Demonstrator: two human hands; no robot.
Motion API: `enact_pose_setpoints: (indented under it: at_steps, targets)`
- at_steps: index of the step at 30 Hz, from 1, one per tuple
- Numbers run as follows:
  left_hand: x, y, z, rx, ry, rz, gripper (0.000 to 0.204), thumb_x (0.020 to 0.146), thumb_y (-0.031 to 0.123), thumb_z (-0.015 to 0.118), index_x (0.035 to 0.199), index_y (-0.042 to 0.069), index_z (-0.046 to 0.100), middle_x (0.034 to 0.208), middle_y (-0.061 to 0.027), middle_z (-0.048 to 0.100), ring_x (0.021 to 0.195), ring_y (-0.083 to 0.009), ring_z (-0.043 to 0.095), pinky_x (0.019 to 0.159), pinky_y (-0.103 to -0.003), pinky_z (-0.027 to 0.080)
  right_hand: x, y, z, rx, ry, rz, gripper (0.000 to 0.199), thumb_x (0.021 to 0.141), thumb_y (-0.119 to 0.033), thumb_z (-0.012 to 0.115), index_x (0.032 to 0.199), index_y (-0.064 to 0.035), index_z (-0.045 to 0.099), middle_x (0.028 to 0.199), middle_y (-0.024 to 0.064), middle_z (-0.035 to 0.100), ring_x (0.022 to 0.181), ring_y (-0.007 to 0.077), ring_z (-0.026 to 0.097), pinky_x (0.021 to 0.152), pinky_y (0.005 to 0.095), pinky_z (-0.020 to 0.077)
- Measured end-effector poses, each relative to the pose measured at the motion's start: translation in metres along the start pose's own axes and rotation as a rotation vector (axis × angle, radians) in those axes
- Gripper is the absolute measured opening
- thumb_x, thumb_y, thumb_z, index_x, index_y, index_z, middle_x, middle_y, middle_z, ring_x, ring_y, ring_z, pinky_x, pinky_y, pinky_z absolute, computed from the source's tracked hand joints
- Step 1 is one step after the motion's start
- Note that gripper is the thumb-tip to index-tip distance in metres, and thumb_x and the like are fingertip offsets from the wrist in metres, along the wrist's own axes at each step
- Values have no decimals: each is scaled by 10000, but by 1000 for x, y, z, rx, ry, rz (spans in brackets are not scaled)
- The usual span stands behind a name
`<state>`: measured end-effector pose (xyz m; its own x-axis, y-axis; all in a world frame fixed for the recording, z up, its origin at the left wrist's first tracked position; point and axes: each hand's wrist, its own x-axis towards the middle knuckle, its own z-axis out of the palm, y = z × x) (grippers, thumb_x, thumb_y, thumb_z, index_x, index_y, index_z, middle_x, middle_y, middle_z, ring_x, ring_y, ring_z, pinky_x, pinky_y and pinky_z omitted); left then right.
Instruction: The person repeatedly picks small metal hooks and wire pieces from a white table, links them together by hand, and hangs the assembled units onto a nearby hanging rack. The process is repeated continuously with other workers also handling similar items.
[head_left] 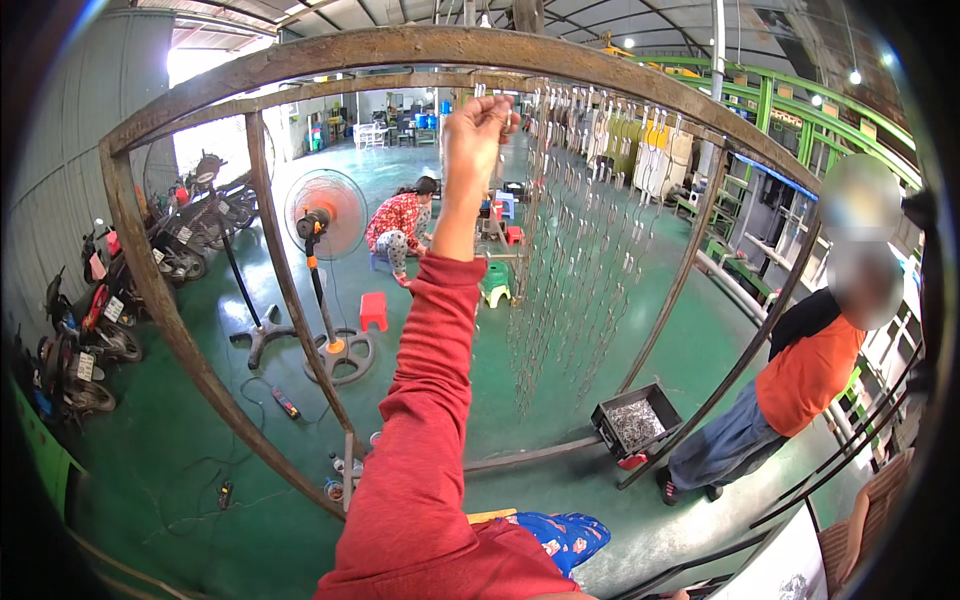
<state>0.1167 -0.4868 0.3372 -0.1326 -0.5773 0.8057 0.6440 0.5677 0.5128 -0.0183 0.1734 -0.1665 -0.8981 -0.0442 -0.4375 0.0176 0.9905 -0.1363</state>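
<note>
My left hand (475, 135) is raised high on a red-sleeved arm, up at the top bar of a large rusty metal frame (300, 65). Its fingers are pinched shut on a small metal hook (510, 120) right at the bar. To the right of the hand, several chains of linked metal hooks (580, 240) hang in rows from the same bar. My right hand is out of sight.
A black box of small metal pieces (635, 420) sits on the green floor by the frame's base. A person in an orange top (810, 370) stands at right. Behind the frame are a pedestal fan (325, 215), a crouching person (398, 225), stools and parked motorbikes (100, 310).
</note>
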Motion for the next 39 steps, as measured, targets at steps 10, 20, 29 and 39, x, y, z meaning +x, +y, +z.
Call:
enact_pose_setpoints:
  at_steps: [10,20,29,39]
  targets:
    - [83,-23,-35,53,18,6,207,908,167,669,1022,-3,641,856,-95,701,697,-115,654,603,-230,528,-67,-48,-48,5,-53,26,417,802,-330,610,1159,-121,657,1194,189,631,1165,367,570,977,445,451]
    - [166,-60,-55,311,-166,94,143,829,132,666,904,10,667,776,-108,662,624,-158,607,529,-287,472,83,56,60,-83,90,-152,436,679,-271,753,1073,-121,645,1019,119,703,951,327,675,794,442,547]
    - [163,-51,-41,553,-148,-138,123,841,77,556,828,21,665,702,-83,639,528,-142,576,428,-299,456,49,35,30,128,20,-109,381,679,-220,712,1057,-180,734,1054,109,707,1008,299,668,880,406,524]
    - [135,-55,-67,367,-70,248,267,909,179,600,1102,-4,583,872,-85,672,710,-129,635,527,-244,486,39,31,23,120,64,-106,340,705,-183,712,1044,-159,732,949,109,726,960,285,683,851,394,528]
